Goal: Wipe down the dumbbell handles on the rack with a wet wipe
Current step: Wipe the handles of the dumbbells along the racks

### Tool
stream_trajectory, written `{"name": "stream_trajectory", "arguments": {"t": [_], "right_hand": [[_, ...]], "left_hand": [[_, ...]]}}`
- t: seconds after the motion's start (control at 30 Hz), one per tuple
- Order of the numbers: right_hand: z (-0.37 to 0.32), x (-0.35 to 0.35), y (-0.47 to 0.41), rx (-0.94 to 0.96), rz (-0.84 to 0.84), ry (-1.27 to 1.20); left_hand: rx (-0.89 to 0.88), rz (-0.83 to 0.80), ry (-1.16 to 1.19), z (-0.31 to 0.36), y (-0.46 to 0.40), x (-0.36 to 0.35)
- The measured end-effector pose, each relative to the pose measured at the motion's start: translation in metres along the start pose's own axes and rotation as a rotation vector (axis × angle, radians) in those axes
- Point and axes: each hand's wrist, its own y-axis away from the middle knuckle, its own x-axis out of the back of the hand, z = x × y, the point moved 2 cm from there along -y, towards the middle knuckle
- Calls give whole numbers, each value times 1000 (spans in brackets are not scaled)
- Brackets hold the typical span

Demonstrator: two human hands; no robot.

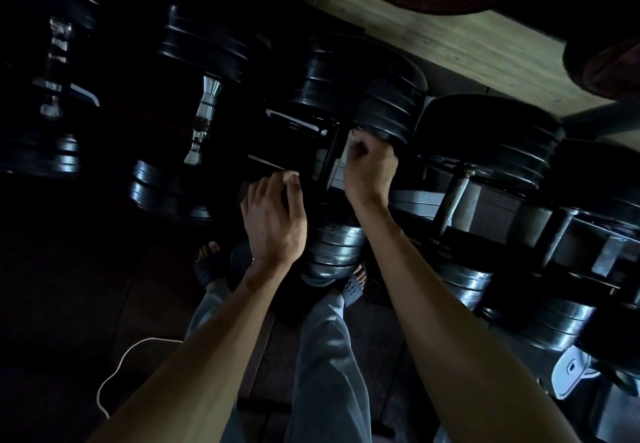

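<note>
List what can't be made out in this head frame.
- Wet wipe: only a pale scrap shows past the right hand; the fingers hide the rest.
- Dark handle between the hands: surface lost in shadow.
- Left hand: its curled fingertips face away, so contact is unclear.
- Far-left dumbbell: plates lost in darkness, cut by the edge.
</note>
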Motion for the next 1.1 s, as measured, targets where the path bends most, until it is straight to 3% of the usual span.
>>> {"name": "stream_trajectory", "arguments": {"t": [0.07, 0.23, 0.4, 0.47, 0.57, 0.63, 0.77, 0.87, 0.97, 1.03, 1.1], "right_hand": [[0, -2, 9, 21, -34, 3], [21, 13, 34, -9, -365, 44], [10, 3, 10, 47, -131, 17], [9, -3, 5, 75, -124, 48], [15, -3, 15, 150, -352, 128], [23, -2, 23, 90, -542, 222], [17, 0, 20, 7, -581, 175], [2, 10, 16, 143, -380, 118], [-9, 15, 6, 436, -191, 156], [-7, 9, -5, 653, -161, 269], [4, -2, -11, 797, -242, 448]], "left_hand": [[0, -6, 0, -1, 0, 0], [17, -27, -29, -7, -2, -3], [20, -17, -18, -6, -2, -3], [20, -14, -23, -6, -2, -3], [19, -21, -25, -7, -1, -3], [23, -14, -24, -8, -2, -3], [12, 22, 30, -6, -1, -1], [9, 39, 97, -7, -1, 1], [19, 36, 101, -8, -2, 2], [20, 39, 91, -7, -1, 2], [33, 41, 88, -6, 1, 2]]}}
